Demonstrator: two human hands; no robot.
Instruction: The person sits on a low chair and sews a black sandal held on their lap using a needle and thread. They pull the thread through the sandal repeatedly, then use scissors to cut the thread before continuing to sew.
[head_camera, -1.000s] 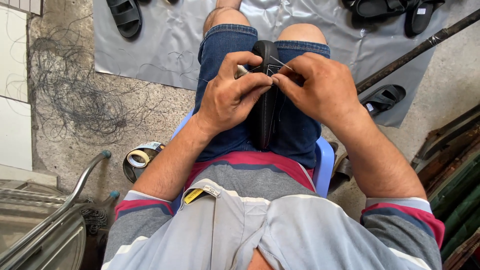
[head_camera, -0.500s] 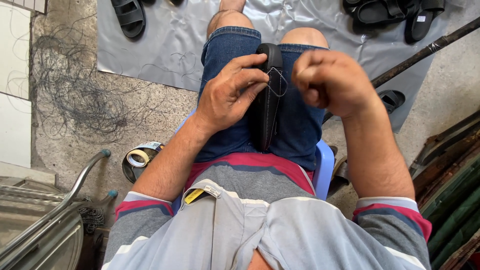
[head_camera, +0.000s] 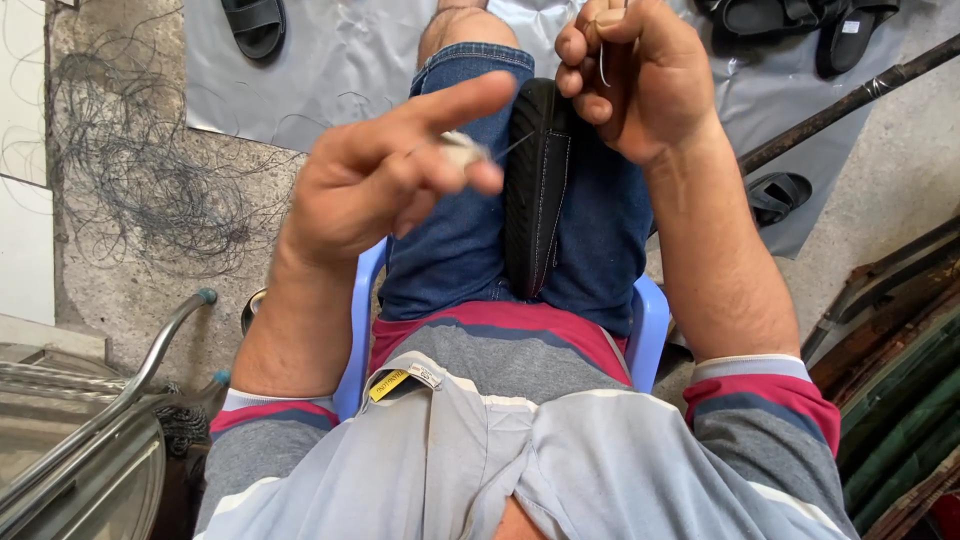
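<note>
Closest to me is the person's own front: a grey apron bib (head_camera: 470, 440) over a grey shirt with red-and-blue banded sleeves, seated on a blue plastic chair (head_camera: 650, 325).

Just beyond, wedged upright between the denim-clad thighs, stands the black sandal (head_camera: 535, 190), sole edge up, a line of pale stitching running along its rim. It has stayed clamped there the whole second.

The hands have changed. A second ago both were down on the sandal, close together at its top edge. Now they have lifted and drawn apart — the left hand (head_camera: 390, 180) is up over the left thigh, forefinger stretched out straight, thumb and middle fingers pinching something small and pale from which a fine thread (head_camera: 515, 146) runs toward the shoe. The right hand (head_camera: 635, 75) has risen higher, curled nearly into a fist, fingertips pressed on a thin metal needle or hook (head_camera: 604, 62); its point I cannot make out. To my eye a stitch has just been pulled through and the thread is being drawn taut.

Farther out, a grey sheet (head_camera: 340, 70) covers the concrete floor with more black sandals (head_camera: 255, 22) on it. A tangle of dark thread (head_camera: 150, 180) lies left, and a dark rod (head_camera: 850, 100) slants across at right.
</note>
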